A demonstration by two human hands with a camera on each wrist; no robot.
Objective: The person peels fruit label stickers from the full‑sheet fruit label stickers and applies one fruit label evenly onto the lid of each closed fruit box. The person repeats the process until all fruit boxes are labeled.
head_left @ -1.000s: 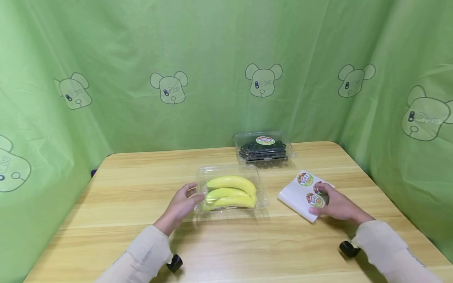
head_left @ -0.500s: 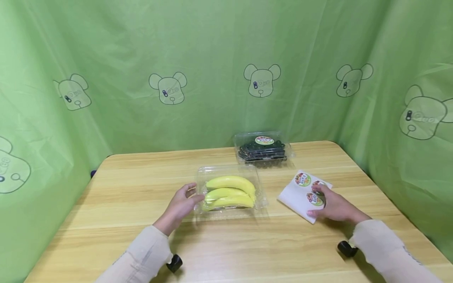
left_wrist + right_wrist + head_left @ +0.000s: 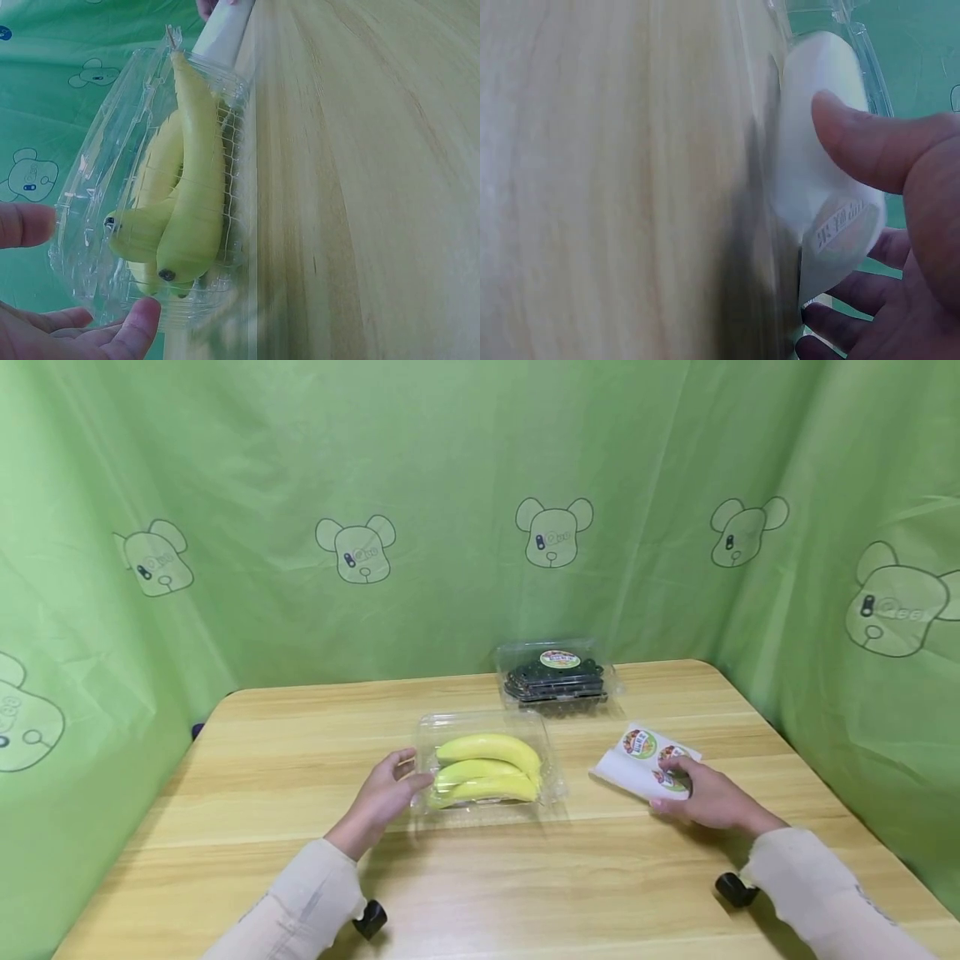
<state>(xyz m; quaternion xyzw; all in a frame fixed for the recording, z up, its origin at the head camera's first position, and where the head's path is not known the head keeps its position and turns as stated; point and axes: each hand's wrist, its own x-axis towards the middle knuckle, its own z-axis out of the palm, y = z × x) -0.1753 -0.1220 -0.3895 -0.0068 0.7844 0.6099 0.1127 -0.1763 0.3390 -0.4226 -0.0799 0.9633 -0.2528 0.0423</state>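
Three yellow bananas (image 3: 487, 766) lie in a clear plastic clamshell box (image 3: 480, 720) mid-table. At the box's left side is my left hand (image 3: 378, 797), fingers spread and relaxed; in the left wrist view its fingertips (image 3: 142, 315) are at the box's end wall. My right hand (image 3: 712, 795) holds a white sheet of round fruit stickers (image 3: 639, 745) by its near right part, thumb on one face and fingers behind. The sheet (image 3: 817, 157) bulges into a roll under the thumb in the right wrist view. Some stickers are partly covered by the fingers.
A second clear box (image 3: 557, 677) with dark fruit, probably grapes, stands at the table's back edge with a round sticker on its lid. Green curtains (image 3: 450, 593) printed with bear heads enclose the wooden table (image 3: 300, 735) behind and at both sides.
The near edge of the sticker sheet has lifted and curled up in my right hand. My left hand and the banana box have stayed where they were.
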